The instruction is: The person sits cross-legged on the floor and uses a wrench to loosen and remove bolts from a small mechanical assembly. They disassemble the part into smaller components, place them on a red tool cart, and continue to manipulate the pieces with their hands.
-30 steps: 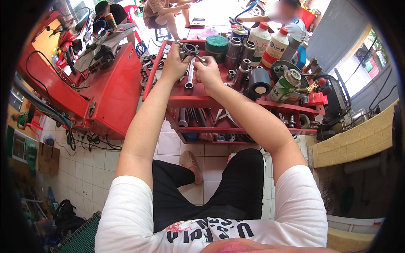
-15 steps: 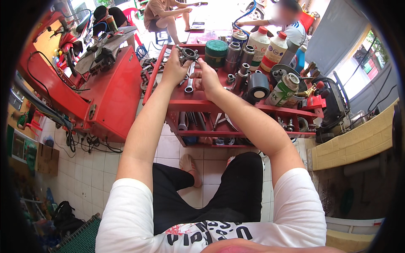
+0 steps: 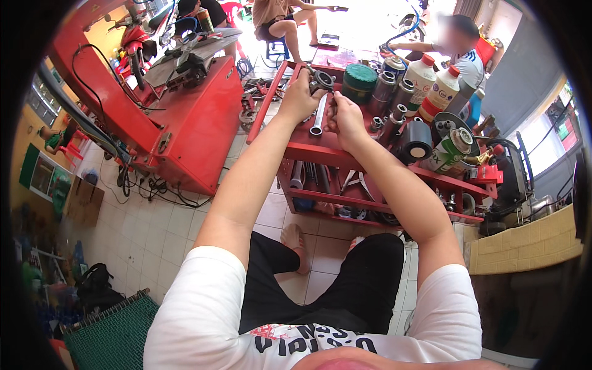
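I'm in a workshop open to the street, pale floor tiles [image 3: 154, 228] under my feet and a big red machine [image 3: 197, 123] standing to my left. In front of me is a red tool cart [image 3: 320, 151] — its top tray crowded, lower shelves full of tools. Along the tray's far edge stand white plastic bottles [image 3: 431, 86] and a green round tin [image 3: 359, 80]; toward its right end sits a black roll [image 3: 414, 142] beside a spray can [image 3: 449, 151] lying on its side. A chrome tube [image 3: 318, 115] lies near the tray's left edge. My left hand [image 3: 300, 97] is curled shut on a round metal part [image 3: 323, 80], held just above the tray's far left corner. My right hand [image 3: 346, 117] is curled beside it — whether it grips anything, I cannot tell.
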The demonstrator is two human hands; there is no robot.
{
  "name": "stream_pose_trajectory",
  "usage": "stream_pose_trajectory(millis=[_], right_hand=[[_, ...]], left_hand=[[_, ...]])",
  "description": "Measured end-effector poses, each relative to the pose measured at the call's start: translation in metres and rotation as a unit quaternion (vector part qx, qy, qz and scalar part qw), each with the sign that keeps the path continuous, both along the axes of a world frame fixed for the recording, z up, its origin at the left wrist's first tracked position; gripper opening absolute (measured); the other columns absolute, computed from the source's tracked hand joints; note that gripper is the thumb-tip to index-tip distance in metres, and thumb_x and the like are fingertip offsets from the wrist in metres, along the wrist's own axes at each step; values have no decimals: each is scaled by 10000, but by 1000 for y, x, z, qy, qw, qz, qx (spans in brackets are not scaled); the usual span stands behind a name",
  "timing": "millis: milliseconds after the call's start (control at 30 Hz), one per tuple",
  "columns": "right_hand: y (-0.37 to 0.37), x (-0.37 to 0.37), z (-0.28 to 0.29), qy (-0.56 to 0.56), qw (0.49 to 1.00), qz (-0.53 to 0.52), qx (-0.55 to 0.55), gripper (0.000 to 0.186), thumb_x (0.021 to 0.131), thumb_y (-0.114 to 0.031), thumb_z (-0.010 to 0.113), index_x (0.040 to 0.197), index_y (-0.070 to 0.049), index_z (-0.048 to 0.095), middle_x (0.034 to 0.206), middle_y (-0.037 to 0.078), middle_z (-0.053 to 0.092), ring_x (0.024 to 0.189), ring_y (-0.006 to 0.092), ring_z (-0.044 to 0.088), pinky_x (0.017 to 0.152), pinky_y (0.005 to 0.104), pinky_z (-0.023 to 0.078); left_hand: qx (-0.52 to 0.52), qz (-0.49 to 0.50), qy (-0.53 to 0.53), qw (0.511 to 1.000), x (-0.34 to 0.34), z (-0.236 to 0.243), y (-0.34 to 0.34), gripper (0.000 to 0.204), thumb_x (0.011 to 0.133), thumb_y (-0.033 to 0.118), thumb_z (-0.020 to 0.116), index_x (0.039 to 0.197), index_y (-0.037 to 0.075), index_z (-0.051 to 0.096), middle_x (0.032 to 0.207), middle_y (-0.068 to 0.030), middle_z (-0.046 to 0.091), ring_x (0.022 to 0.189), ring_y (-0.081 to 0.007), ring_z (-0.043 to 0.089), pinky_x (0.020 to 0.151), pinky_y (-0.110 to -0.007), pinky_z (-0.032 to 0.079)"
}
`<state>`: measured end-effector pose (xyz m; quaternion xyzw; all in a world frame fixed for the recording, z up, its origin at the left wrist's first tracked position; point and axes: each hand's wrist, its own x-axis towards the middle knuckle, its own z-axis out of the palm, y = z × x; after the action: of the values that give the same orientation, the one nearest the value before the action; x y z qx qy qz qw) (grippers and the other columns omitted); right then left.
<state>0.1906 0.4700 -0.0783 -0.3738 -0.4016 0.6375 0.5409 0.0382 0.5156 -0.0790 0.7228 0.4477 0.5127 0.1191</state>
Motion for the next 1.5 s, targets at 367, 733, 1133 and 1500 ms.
stream_pose_trajectory(millis=[367, 733, 1133, 1500], right_hand=[[4, -1, -5, 14, 1000, 5, -6, 418, 1062, -458, 446, 1018, -57, 559, 652, 29, 550, 407, 141, 454, 423, 349, 467], [2, -3, -2, 23, 999, 40, -10, 360, 1053, -440, 473, 1050, -86, 535, 686, 39, 564, 405, 133, 437, 429, 341, 483], [0, -4, 2, 22, 998, 43, -29, 376, 1080, -426, 407, 1100, -70, 526, 731, 59, 583, 414, 138, 450, 436, 342, 493], [-2, -3, 4, 31, 999, 22, -39, 324, 1087, -336, 409, 1076, -46, 553, 755, 66, 610, 404, 123, 449, 417, 321, 501]], left_hand=[[0, 2, 2, 1000, -2, 1, 0, 443, 858, 118, 760, 1199, 9, 498, 1082, -213, 703, 1035, -362, 703, 862, -417, 529], [-7, 2, 6, 1000, -4, -1, 3, 432, 858, 85, 749, 1194, -6, 492, 1074, -203, 706, 1011, -345, 712, 852, -404, 532], [-15, 3, 9, 1000, -5, 0, -1, 445, 856, 91, 753, 1208, 14, 490, 1086, -206, 697, 1052, -365, 692, 885, -417, 514], [-17, -1, 11, 1000, -4, 2, -3, 461, 844, 81, 757, 1210, 16, 484, 1084, -209, 689, 1055, -373, 685, 883, -429, 512]])
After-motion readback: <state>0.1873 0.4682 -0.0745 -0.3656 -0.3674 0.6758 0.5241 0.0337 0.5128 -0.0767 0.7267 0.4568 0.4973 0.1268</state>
